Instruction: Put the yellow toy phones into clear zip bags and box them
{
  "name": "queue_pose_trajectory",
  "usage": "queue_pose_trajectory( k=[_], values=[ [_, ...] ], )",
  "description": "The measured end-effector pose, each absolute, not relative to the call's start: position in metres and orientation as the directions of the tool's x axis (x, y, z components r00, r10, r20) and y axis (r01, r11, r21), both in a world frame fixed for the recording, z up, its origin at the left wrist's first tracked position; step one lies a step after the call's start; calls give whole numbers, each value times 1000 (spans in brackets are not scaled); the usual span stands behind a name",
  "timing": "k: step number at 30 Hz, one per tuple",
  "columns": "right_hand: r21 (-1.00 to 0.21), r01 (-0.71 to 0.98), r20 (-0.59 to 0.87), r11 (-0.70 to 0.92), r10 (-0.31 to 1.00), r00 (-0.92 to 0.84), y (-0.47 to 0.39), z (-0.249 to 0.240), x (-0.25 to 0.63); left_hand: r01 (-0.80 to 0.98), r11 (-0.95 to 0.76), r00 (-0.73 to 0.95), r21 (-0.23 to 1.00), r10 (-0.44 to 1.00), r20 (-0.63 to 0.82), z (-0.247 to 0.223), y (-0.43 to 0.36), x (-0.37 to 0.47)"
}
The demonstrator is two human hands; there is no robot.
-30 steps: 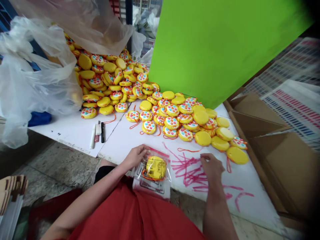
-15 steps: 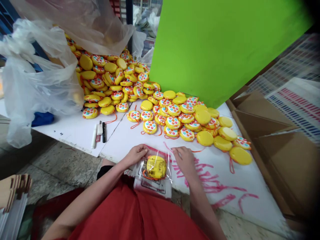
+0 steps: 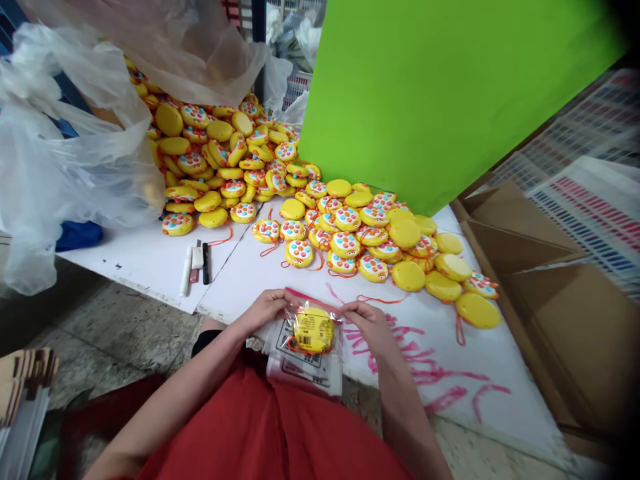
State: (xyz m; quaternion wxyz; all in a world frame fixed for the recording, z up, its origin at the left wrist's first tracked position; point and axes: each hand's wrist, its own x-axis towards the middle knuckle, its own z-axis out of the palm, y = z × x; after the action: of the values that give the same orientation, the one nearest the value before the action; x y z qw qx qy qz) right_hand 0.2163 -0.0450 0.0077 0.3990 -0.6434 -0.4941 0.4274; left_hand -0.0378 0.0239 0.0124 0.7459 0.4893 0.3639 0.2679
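Note:
A clear plastic bag (image 3: 287, 327) with a red top strip holds a yellow toy (image 3: 314, 329), its flat printed back facing up and an orange cord at its lower edge. My left hand (image 3: 265, 311) pinches the bag's upper left corner. The fingertips of my right hand (image 3: 367, 323) are closed on its upper right corner. Beneath it, more flat bags (image 3: 305, 379) with black print lie at the table's front edge, against my red clothing.
Many yellow toys (image 3: 345, 244) are heaped across the white table (image 3: 240, 280). Pens (image 3: 186, 272) lie left of centre. A green board (image 3: 425, 87) stands behind, plastic sheeting (image 3: 95, 160) hangs at left, and an open cardboard box (image 3: 560, 320) sits at right.
My right hand has moved left onto the bag's upper right corner and closed on it. The bag's top strip is now stretched between both hands. The view has shifted slightly.

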Motion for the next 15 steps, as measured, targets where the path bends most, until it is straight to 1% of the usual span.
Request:
queue_pose_trajectory(
  k=[2, 5, 8, 10, 12, 13, 14, 15],
  values=[
    [-926, 324, -150, -194, 976, 157, -45, 9, 215, -52, 380, 558, 924, 778, -289, 15, 23, -38],
    [-929, 324, -135, -177, 980, 148, -44, 13, 208, -20, 334, 532, 942, 802, -273, 20, 22, -38],
    [-942, 296, -120, -156, 983, 136, -43, 16, 203, 100, 263, 508, 960, 816, -276, 22, 20, -37],
    [-957, 255, -92, -136, 980, 178, -43, 19, 209, 172, 231, 482, 958, 828, -287, 21, 19, -35],
    [-969, 230, -16, -91, 951, 308, -44, 28, 226, 195, 207, 472, 959, 837, -277, 18, 18, -33],
    [-965, 258, 62, -55, 903, 425, -46, 35, 238, 201, 186, 473, 962, 841, -261, 17, 17, -32],
    [-949, 315, 164, -23, 817, 553, -48, 43, 252, 219, 148, 478, 964, 845, -238, 16, 17, -31],
    [-912, 409, 309, 3, 660, 684, -50, 52, 268, 258, 94, 483, 962, 850, -213, 16, 16, -30]
  ],
)
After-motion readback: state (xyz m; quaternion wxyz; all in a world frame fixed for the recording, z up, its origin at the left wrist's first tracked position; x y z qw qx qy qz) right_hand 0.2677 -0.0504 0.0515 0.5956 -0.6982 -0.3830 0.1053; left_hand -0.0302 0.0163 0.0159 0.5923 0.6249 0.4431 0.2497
